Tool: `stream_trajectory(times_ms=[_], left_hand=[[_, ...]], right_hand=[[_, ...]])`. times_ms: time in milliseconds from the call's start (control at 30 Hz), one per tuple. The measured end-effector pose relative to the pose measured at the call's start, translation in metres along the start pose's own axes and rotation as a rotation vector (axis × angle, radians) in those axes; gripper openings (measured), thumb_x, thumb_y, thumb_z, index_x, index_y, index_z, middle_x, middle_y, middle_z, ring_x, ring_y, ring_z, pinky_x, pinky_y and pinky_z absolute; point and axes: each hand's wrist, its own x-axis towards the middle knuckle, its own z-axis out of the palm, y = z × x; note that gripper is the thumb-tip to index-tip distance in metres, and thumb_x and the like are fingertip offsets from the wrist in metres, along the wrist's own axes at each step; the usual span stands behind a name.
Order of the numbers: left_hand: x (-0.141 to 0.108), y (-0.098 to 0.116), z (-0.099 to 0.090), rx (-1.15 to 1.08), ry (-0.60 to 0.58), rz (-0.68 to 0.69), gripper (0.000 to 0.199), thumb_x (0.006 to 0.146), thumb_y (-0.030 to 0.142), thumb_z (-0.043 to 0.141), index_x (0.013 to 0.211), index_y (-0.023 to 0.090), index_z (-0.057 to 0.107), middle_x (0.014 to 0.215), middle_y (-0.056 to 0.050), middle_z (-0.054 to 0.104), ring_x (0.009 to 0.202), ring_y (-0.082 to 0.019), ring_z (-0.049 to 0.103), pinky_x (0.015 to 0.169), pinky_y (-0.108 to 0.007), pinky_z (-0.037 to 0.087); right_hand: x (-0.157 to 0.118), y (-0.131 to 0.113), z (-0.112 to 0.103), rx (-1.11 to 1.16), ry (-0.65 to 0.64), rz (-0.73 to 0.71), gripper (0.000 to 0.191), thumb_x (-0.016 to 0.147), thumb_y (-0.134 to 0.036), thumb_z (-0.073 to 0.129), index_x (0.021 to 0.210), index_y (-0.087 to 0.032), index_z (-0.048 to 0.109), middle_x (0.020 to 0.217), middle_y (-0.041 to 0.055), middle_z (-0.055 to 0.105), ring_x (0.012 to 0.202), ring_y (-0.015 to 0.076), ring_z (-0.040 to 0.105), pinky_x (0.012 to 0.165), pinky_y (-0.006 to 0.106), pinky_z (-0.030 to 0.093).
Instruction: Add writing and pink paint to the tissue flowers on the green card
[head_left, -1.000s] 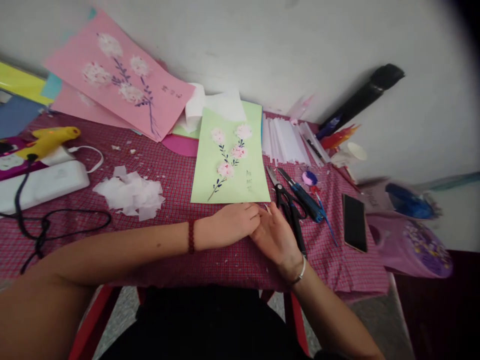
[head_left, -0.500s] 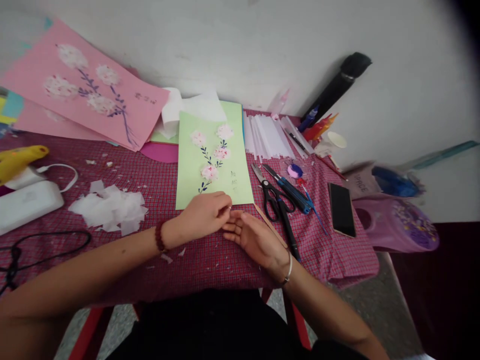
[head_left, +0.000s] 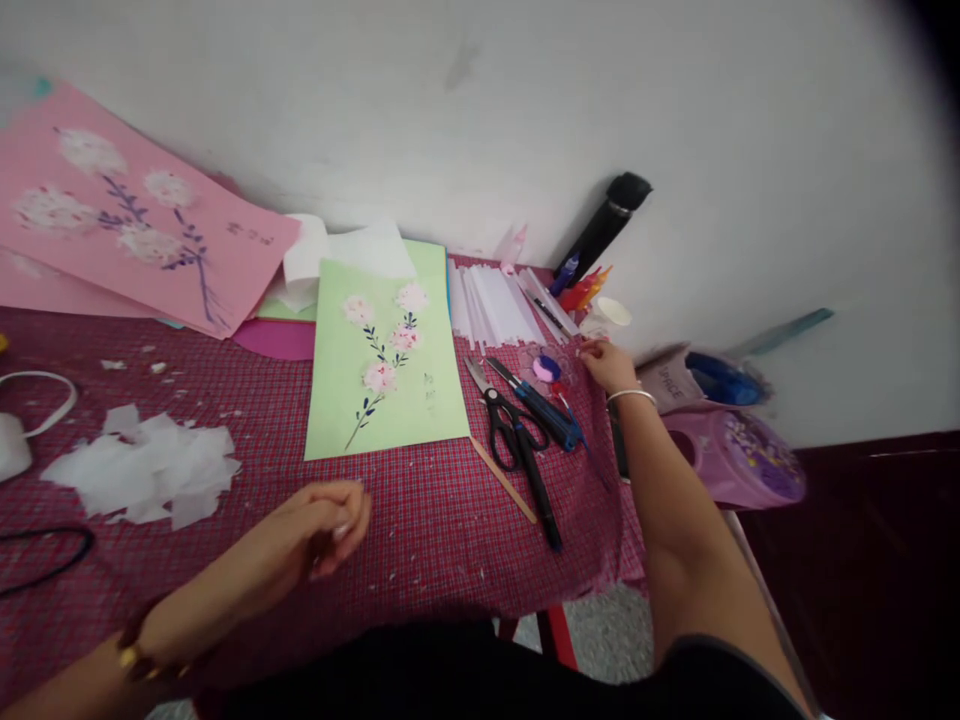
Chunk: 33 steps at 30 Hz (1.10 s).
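My left hand (head_left: 326, 525) hovers over the front of the table with its fingers loosely curled, and I see nothing held in it. It is just below a light green sheet (head_left: 442, 420) with pink-white paper flowers and a painted dark stem. My right hand (head_left: 609, 367) reaches to the right back, its fingertips pinched together in front of a paper cup (head_left: 615, 311); what they grip is too small or hidden. Left of that hand is a small palette (head_left: 547, 368) with pink, blue and red paint. A black phone (head_left: 619, 440) is partly covered by my right forearm.
Black-handled scissors (head_left: 510, 425), a blue cutter (head_left: 544, 410), a black pen (head_left: 538, 495) and a wooden stick (head_left: 502, 480) lie right of the sheet. White strips (head_left: 495, 305) are behind. Torn white tissue (head_left: 150, 465) and pink flower pictures (head_left: 247, 265) lie left.
My hands were together at the sheet's lower edge and are now apart. The right hand has moved to the right and back, the left down and left. The view has swung right.
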Motion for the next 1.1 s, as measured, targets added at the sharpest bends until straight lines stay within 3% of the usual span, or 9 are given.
stream_trajectory(times_ms=[200, 333, 433, 533, 600, 700, 800, 1000, 1100], left_hand=[[-0.020, -0.019, 0.006, -0.064, 0.200, -0.204, 0.043, 0.090, 0.049, 0.050, 0.058, 0.020, 0.048, 0.057, 0.003, 0.043, 0.045, -0.009, 0.030, 0.044, -0.024, 0.022], [-0.012, -0.022, 0.010, -0.239, 0.258, -0.229, 0.026, 0.083, 0.043, 0.063, 0.072, 0.022, 0.055, 0.062, 0.004, 0.048, 0.042, -0.007, 0.027, 0.042, -0.023, 0.015], [-0.001, -0.023, 0.011, -0.328, 0.237, -0.239, 0.017, 0.080, 0.037, 0.067, 0.089, 0.023, 0.061, 0.063, 0.006, 0.048, 0.041, -0.005, 0.024, 0.041, -0.022, 0.011], [0.010, -0.016, 0.016, -0.368, 0.183, -0.222, 0.019, 0.083, 0.038, 0.066, 0.088, 0.021, 0.062, 0.057, 0.008, 0.037, 0.041, -0.004, 0.016, 0.041, -0.021, 0.010], [0.018, -0.007, 0.024, -0.348, 0.132, -0.205, 0.022, 0.086, 0.042, 0.063, 0.089, 0.020, 0.062, 0.054, 0.010, 0.031, 0.041, -0.004, 0.012, 0.040, -0.022, 0.009], [0.029, 0.008, 0.038, -0.240, 0.037, -0.155, 0.031, 0.089, 0.050, 0.056, 0.092, 0.019, 0.062, 0.052, 0.010, 0.028, 0.042, -0.006, 0.013, 0.041, -0.023, 0.010], [0.037, 0.019, 0.049, -0.132, -0.030, -0.072, 0.040, 0.087, 0.058, 0.054, 0.084, 0.018, 0.060, 0.052, 0.009, 0.030, 0.045, -0.007, 0.018, 0.043, -0.024, 0.014], [0.035, 0.021, 0.054, -0.099, 0.073, 0.029, 0.040, 0.086, 0.057, 0.053, 0.077, 0.019, 0.051, 0.055, 0.009, 0.029, 0.047, -0.008, 0.019, 0.045, -0.025, 0.015], [0.031, 0.024, 0.040, -0.025, 0.189, 0.109, 0.038, 0.090, 0.053, 0.045, 0.072, 0.020, 0.046, 0.057, 0.006, 0.034, 0.049, -0.009, 0.025, 0.046, -0.025, 0.022]], right_hand=[[0.006, -0.005, 0.013, -0.031, -0.045, 0.024, 0.008, 0.075, -0.014, 0.059, 0.076, -0.015, 0.067, 0.088, 0.0135, 0.070, 0.091, 0.0254, 0.063, 0.085, 0.033, 0.042], [0.005, -0.013, 0.008, 0.052, -0.013, 0.060, 0.014, 0.076, -0.014, 0.056, 0.063, -0.017, 0.057, 0.078, 0.0138, 0.067, 0.090, 0.0252, 0.061, 0.086, 0.033, 0.041], [-0.008, -0.027, -0.001, 0.182, 0.033, 0.064, 0.017, 0.083, -0.022, 0.048, 0.068, -0.019, 0.052, 0.069, 0.0084, 0.061, 0.079, 0.0221, 0.058, 0.079, 0.033, 0.043], [-0.051, -0.056, -0.007, 0.350, 0.011, 0.013, 0.021, 0.091, -0.030, 0.035, 0.077, -0.022, 0.048, 0.063, 0.0005, 0.053, 0.064, 0.0171, 0.052, 0.067, 0.030, 0.045], [-0.095, -0.084, -0.008, 0.480, -0.074, -0.065, 0.021, 0.091, -0.037, 0.041, 0.077, -0.023, 0.046, 0.061, -0.0031, 0.048, 0.059, 0.0148, 0.049, 0.063, 0.027, 0.045], [-0.168, -0.130, -0.004, 0.941, -0.464, -0.229, 0.017, 0.088, -0.036, 0.057, 0.079, -0.023, 0.052, 0.065, -0.0036, 0.048, 0.057, 0.0127, 0.045, 0.058, 0.025, 0.039], [-0.219, -0.166, 0.007, 0.964, -0.628, -0.388, 0.018, 0.088, -0.030, 0.060, 0.073, -0.021, 0.058, 0.073, 0.0000, 0.053, 0.067, 0.0138, 0.049, 0.064, 0.026, 0.040], [-0.246, -0.192, 0.030, 1.065, -0.673, -0.303, 0.021, 0.087, -0.036, 0.062, 0.072, -0.021, 0.062, 0.071, 0.0006, 0.056, 0.066, 0.0153, 0.052, 0.064, 0.027, 0.044], [-0.251, -0.201, 0.032, 1.038, -0.717, -0.243, 0.015, 0.085, -0.038, 0.064, 0.085, -0.023, 0.069, 0.072, 0.0019, 0.061, 0.064, 0.0167, 0.055, 0.063, 0.029, 0.048]])
